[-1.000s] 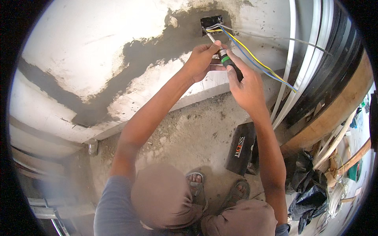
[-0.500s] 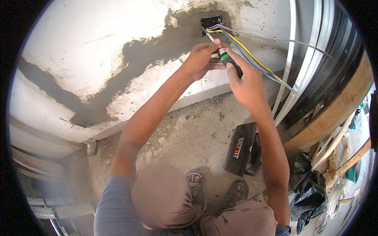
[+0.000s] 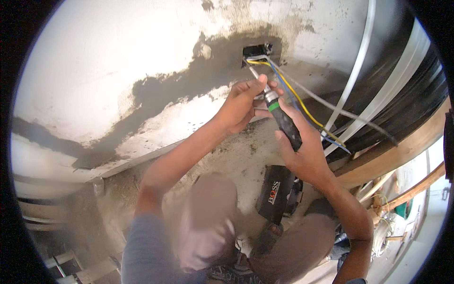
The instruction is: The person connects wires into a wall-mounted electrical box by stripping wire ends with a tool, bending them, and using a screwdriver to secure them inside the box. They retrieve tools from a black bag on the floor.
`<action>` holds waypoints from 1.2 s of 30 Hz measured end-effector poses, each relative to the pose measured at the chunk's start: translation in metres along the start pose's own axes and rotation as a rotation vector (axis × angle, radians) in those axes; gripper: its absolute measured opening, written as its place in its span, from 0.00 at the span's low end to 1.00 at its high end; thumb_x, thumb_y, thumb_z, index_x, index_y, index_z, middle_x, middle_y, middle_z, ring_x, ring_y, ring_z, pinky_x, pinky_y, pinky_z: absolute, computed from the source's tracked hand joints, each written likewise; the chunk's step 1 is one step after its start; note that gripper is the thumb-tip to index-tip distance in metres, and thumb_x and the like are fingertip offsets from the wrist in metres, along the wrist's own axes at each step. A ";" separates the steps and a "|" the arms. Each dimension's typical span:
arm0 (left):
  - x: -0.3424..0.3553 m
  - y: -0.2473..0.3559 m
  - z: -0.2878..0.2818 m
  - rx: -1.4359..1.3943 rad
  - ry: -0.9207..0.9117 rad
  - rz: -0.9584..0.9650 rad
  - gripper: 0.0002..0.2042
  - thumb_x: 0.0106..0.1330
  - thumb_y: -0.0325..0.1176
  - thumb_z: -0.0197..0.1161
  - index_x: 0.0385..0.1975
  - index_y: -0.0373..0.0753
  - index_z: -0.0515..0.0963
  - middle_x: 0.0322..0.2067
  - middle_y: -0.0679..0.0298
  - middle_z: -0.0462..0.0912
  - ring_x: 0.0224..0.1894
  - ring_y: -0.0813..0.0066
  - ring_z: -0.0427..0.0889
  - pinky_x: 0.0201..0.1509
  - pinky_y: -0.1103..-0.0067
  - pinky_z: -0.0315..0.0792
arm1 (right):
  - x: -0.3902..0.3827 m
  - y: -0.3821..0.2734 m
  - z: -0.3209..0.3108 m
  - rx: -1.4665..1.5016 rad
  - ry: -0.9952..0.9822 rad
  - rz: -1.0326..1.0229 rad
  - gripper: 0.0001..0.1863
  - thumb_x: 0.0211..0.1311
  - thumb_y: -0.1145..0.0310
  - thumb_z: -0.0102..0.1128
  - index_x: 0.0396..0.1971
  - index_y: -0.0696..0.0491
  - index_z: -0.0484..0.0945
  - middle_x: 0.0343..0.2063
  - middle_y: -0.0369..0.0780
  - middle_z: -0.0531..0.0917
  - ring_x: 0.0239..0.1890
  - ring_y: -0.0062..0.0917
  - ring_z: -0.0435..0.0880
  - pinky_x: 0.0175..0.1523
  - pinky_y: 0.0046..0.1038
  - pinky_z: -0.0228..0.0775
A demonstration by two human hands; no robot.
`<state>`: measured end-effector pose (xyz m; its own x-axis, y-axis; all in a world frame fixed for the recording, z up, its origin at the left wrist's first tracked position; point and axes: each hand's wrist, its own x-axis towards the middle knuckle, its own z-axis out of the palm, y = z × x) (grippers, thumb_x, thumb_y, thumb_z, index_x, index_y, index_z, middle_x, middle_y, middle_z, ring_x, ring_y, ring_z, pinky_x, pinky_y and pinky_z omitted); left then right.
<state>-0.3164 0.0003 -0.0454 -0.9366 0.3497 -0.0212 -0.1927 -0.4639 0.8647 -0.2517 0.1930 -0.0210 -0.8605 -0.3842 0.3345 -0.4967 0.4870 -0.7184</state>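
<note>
A screwdriver [image 3: 287, 124] with a black, green-banded handle points up into a recessed wall box [image 3: 255, 51], its tip at the box's lower left. My left hand [image 3: 242, 102] pinches its metal shaft between thumb and fingers. My right hand [image 3: 306, 154] is wrapped round the handle. Yellow and blue wires [image 3: 300, 102] and a grey wire [image 3: 350, 114] come out of the box and hang down to the right behind the screwdriver. Grey plaster [image 3: 175, 80] runs across the white wall around the box.
White conduits [image 3: 359, 64], dark lengths of material and a wooden board [image 3: 402, 149] curve down the right side. A black case [image 3: 274, 191] stands on the dusty floor [image 3: 231, 156] by my feet. Timber pieces and coiled cable [image 3: 380, 241] lie at the lower right.
The camera view has shifted, so the box sits lower in the picture. My knees have moved, and both hands appear lower, with more of the handle showing, still holding the screwdriver.
</note>
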 end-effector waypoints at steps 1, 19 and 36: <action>0.002 0.001 0.002 -0.008 0.033 -0.020 0.21 0.73 0.52 0.54 0.45 0.38 0.78 0.41 0.61 0.85 0.40 0.72 0.85 0.41 0.73 0.82 | 0.001 -0.008 -0.005 0.128 -0.024 0.129 0.29 0.66 0.64 0.61 0.65 0.53 0.66 0.43 0.44 0.80 0.41 0.28 0.80 0.46 0.32 0.72; -0.026 0.015 0.007 0.097 0.200 -0.014 0.19 0.73 0.44 0.56 0.56 0.37 0.72 0.47 0.56 0.83 0.43 0.64 0.85 0.44 0.70 0.82 | -0.043 -0.060 0.041 0.772 0.248 0.660 0.29 0.67 0.66 0.59 0.66 0.54 0.65 0.29 0.32 0.78 0.20 0.13 0.71 0.21 0.16 0.60; 0.011 0.013 0.002 -0.248 0.348 0.099 0.14 0.73 0.33 0.56 0.56 0.39 0.73 0.45 0.58 0.82 0.41 0.66 0.84 0.46 0.67 0.82 | -0.019 -0.045 0.046 0.313 0.346 0.371 0.29 0.53 0.79 0.61 0.59 0.54 0.76 0.38 0.43 0.79 0.39 0.27 0.77 0.47 0.25 0.70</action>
<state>-0.3286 -0.0001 -0.0331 -0.9886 0.0182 -0.1493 -0.1221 -0.6774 0.7254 -0.2080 0.1424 -0.0234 -0.9831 0.0709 0.1689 -0.1446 0.2651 -0.9533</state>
